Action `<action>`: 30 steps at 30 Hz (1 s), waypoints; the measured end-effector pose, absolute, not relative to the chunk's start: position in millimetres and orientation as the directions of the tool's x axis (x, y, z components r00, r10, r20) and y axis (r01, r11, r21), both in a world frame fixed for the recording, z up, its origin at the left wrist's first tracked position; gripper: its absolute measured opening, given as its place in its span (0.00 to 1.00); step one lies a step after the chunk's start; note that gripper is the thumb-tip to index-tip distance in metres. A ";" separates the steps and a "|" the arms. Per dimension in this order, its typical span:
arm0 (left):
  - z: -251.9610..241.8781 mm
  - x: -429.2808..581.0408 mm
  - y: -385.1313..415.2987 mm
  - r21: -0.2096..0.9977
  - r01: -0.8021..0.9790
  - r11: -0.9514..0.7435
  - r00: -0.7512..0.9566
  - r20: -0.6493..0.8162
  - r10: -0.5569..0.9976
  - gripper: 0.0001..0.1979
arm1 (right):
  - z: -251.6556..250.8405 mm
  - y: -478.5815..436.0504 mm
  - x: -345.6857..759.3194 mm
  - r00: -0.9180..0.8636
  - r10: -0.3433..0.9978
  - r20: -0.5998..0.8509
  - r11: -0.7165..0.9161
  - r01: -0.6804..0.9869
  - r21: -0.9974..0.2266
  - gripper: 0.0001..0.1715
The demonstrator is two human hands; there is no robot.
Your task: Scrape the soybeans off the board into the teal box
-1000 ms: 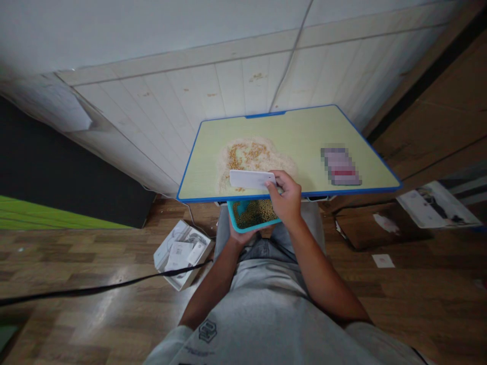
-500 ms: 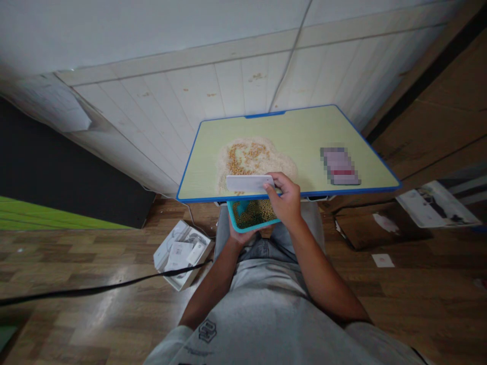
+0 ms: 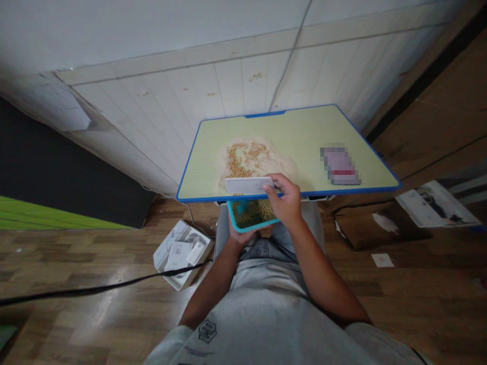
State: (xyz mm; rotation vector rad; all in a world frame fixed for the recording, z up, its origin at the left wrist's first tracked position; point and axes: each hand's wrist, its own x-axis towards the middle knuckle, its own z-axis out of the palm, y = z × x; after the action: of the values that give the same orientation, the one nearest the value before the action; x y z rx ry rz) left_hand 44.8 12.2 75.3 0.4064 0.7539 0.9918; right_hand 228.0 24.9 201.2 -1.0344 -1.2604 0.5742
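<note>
A small yellow-green table (image 3: pixel 304 126) with a blue rim carries a pile of white grains mixed with yellow beans (image 3: pixel 249 157). My right hand (image 3: pixel 286 200) is closed on a flat white card (image 3: pixel 247 185), held on edge at the table's near rim, just in front of the pile. Below that rim, my left hand (image 3: pixel 238 234) holds a teal container (image 3: pixel 251 215) of yellow beans from underneath; its fingers are mostly hidden by the container.
A pixelated pink-white item (image 3: pixel 340 166) lies on the table's right side. On the wooden floor sit an open white box (image 3: pixel 182 252) to the left, a black cable (image 3: pixel 95 290), and cardboard and papers (image 3: pixel 437 205) to the right. A white panelled wall stands behind.
My right hand has drawn the white card slightly nearer, towards the table's near edge above the teal container. The left hand and container stay put.
</note>
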 end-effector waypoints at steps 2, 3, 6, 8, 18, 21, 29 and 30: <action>77.3 45.0 12.0 0.622 -0.599 0.504 0.334 -0.378 0.863 0.65 | 202.3 24.3 228.0 0.260 0.833 0.488 0.458 0.172 -0.872 0.15; 78.8 44.9 11.7 0.624 -0.597 0.505 0.336 -0.377 0.863 0.64 | 202.8 24.0 228.0 0.261 0.833 0.487 0.457 0.171 -0.873 0.15; 83.4 44.2 10.5 0.640 -0.574 0.511 0.335 -0.385 0.860 0.62 | 203.6 23.4 227.8 0.264 0.835 0.483 0.452 0.173 -0.875 0.14; 85.3 43.8 9.6 0.645 -0.563 0.517 0.339 -0.390 0.856 0.61 | 203.1 23.6 227.5 0.264 0.833 0.486 0.455 0.173 -0.873 0.14; 83.9 45.6 10.3 0.629 -0.574 0.525 0.358 -0.384 0.851 0.67 | 198.5 25.0 224.5 0.383 0.794 0.473 0.431 0.196 -0.881 0.16; 83.3 44.4 10.3 0.647 -0.584 0.491 0.333 -0.360 0.871 0.61 | 201.8 21.8 220.7 0.320 0.826 0.464 0.433 0.167 -0.886 0.14; 78.7 41.4 9.2 0.697 -0.536 0.476 0.243 -0.413 0.878 0.55 | 203.8 18.5 206.8 0.236 0.854 0.464 0.423 0.204 -0.883 0.14; 78.8 41.5 9.2 0.693 -0.540 0.478 0.250 -0.410 0.877 0.56 | 202.9 18.9 207.2 0.253 0.848 0.466 0.419 0.217 -0.881 0.14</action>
State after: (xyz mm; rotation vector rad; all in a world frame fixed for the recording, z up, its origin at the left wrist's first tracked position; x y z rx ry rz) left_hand 41.5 9.2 78.8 0.4607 0.8668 1.0120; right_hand 207.2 18.9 202.9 -1.0927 -1.2766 0.5715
